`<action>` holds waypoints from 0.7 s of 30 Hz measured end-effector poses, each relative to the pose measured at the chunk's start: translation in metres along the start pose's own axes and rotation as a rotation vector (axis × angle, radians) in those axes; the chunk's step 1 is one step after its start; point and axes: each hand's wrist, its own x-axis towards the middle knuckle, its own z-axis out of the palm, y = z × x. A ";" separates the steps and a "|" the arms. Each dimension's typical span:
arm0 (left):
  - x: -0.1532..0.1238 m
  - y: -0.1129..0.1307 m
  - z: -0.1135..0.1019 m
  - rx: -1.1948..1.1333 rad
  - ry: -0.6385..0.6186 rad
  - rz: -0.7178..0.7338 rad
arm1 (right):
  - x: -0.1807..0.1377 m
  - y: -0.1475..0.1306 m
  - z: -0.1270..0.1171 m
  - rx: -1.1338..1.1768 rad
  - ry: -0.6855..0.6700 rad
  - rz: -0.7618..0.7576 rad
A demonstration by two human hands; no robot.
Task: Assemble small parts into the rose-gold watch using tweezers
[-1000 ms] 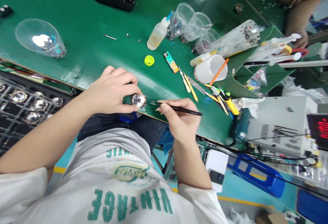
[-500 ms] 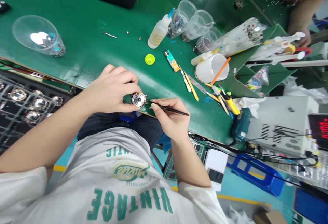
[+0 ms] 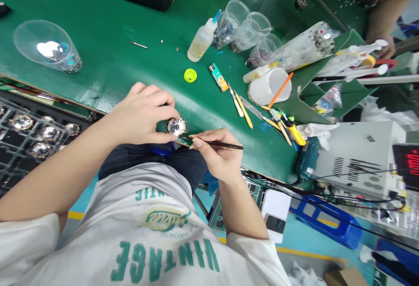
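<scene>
My left hand [image 3: 149, 114] grips a watch head [image 3: 176, 127] by its edge between thumb and fingers, low over the bench's front edge. The watch has a rose-gold rim, lies face up and carries no strap. In my right hand [image 3: 222, 148] is a pair of slim dark tweezers [image 3: 225, 144], held like a pen. Their tip points left at the lower right edge of the watch; whether it touches is too small to tell. A lime-green cap [image 3: 190, 75] and a lighter [image 3: 218, 77] lie beyond my hands.
On the green bench [image 3: 108, 63] stand a dropper bottle [image 3: 201, 42], clear cups [image 3: 255, 31] and a white tub [image 3: 270, 87]. Yellow-handled tools [image 3: 244, 111] lie to the right, before a grey box [image 3: 356, 155]. A tray of watch heads [image 3: 36, 133] is at left; another person's arm [image 3: 386, 20] shows top right.
The tweezers' tip has shifted from the right side of the watch down to its lower right edge, and my right fingers have moved slightly. My left hand keeps its hold on the watch head.
</scene>
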 end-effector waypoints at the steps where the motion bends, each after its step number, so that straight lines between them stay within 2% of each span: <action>1: 0.000 0.000 -0.001 0.000 -0.007 -0.003 | 0.000 -0.002 0.001 0.025 -0.005 0.006; 10: 0.000 0.001 0.001 -0.041 0.008 -0.013 | -0.012 -0.016 0.009 0.297 -0.092 0.069; 21: 0.000 -0.002 0.002 -0.041 0.007 -0.002 | -0.024 -0.033 0.015 0.466 -0.191 0.062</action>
